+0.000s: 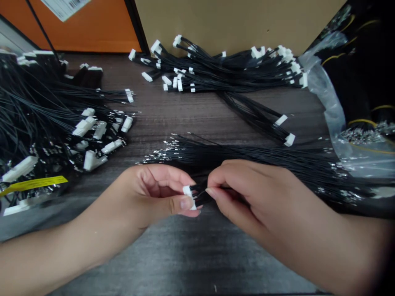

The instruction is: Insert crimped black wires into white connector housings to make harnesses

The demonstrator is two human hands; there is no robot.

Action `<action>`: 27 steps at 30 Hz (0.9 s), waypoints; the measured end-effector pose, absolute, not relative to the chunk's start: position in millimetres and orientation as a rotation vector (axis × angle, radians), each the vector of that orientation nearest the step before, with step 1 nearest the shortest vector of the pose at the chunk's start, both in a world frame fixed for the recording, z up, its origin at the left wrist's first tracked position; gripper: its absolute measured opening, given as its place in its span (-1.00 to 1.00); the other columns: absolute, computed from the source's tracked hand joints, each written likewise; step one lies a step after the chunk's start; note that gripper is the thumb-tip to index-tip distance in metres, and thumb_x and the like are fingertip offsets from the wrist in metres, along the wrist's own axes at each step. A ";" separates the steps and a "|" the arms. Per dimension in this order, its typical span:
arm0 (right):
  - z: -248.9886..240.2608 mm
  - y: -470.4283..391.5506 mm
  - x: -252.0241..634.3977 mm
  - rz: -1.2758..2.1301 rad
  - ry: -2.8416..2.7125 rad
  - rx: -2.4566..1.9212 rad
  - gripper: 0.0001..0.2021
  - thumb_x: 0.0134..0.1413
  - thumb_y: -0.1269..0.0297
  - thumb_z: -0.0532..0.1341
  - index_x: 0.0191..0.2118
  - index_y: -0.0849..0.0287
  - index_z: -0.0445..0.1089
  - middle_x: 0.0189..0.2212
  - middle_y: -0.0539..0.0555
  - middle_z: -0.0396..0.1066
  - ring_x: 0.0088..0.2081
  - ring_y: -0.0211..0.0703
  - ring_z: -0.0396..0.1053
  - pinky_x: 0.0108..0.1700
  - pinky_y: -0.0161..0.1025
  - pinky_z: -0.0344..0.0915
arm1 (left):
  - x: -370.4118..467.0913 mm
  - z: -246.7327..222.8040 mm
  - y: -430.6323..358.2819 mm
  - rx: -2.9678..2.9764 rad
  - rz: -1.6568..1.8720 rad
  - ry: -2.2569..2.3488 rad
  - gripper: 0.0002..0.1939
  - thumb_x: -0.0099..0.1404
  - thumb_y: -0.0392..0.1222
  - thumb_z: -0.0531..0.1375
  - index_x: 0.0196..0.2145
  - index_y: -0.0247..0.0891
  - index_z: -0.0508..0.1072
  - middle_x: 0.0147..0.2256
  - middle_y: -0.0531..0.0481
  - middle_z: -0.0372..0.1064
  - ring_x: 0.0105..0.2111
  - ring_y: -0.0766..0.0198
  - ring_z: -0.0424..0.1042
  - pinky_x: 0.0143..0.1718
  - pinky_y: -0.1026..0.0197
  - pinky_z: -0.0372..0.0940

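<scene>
Between its thumb and fingers, my left hand [163,191] pinches a small white connector [189,197] near the middle of the view. Black wires [202,192] run from the connector's right side to my right hand [243,193], whose thumb and forefinger are closed on them. The wires' far part is hidden by my right hand. Just behind both hands lies a long bundle of loose black wires [216,152] with shiny metal ends at each side.
Finished-looking black cables [222,74] with white connectors lie at the back. A heap of wired connectors [83,125] and a yellow strip [40,184] are at left. At right, a clear plastic bag [330,98] holds more wires. Orange [92,31] and tan [234,24] surfaces stand behind.
</scene>
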State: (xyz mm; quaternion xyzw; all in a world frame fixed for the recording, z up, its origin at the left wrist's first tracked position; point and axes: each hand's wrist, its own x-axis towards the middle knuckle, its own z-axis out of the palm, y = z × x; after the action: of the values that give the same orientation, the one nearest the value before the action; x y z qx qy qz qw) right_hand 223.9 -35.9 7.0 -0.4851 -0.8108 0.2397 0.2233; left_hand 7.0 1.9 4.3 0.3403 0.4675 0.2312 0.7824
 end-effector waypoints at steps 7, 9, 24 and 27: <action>6.7 -34.3 224.9 0.592 -2.305 -1.225 -0.74 0.34 0.55 0.11 -0.35 0.18 0.43 -0.50 -0.09 0.37 -0.54 -0.37 0.28 -0.49 -0.40 0.19 | 1.4 -13.9 -4.4 0.690 0.516 0.904 -0.83 0.14 -0.33 0.62 -0.33 -0.21 0.76 -0.41 0.08 0.74 -0.39 0.32 0.70 -0.23 0.35 0.58; 4.3 -36.2 224.2 0.604 -2.311 -1.200 -0.74 0.37 0.55 0.10 -0.34 0.19 0.43 -0.47 -0.08 0.41 -0.50 -0.37 0.32 -0.45 -0.41 0.22 | 0.0 -17.6 -7.1 0.694 0.520 0.899 -0.85 0.16 -0.34 0.60 -0.33 -0.22 0.76 -0.42 0.08 0.73 -0.39 0.33 0.69 -0.23 0.37 0.56; 19.2 48.3 226.6 0.645 -2.336 -1.480 -0.97 0.25 0.42 0.43 -0.22 0.21 0.68 -0.29 0.06 0.59 -0.29 -0.17 0.47 -0.18 -0.21 0.33 | 6.7 -21.1 -6.0 0.769 0.540 0.905 -0.82 0.07 -0.39 0.53 -0.41 -0.15 0.70 -0.49 0.16 0.67 -0.44 0.35 0.64 -0.28 0.34 0.52; 10.2 57.1 216.9 0.753 -2.278 -1.500 -0.86 0.20 0.51 0.43 -0.38 0.18 0.64 -0.39 -0.01 0.58 -0.38 -0.25 0.45 -0.24 -0.26 0.32 | 4.6 -29.0 -6.6 0.761 0.520 0.891 -0.82 0.11 -0.39 0.53 -0.38 -0.16 0.70 -0.46 0.17 0.69 -0.42 0.36 0.64 -0.25 0.34 0.52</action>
State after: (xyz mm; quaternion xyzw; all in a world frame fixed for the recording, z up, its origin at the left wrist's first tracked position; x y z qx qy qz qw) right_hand 216.9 57.1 10.2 -0.5237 -0.7953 0.2629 0.1555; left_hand 4.6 -6.6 -29.0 0.3548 0.4156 0.2427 0.8016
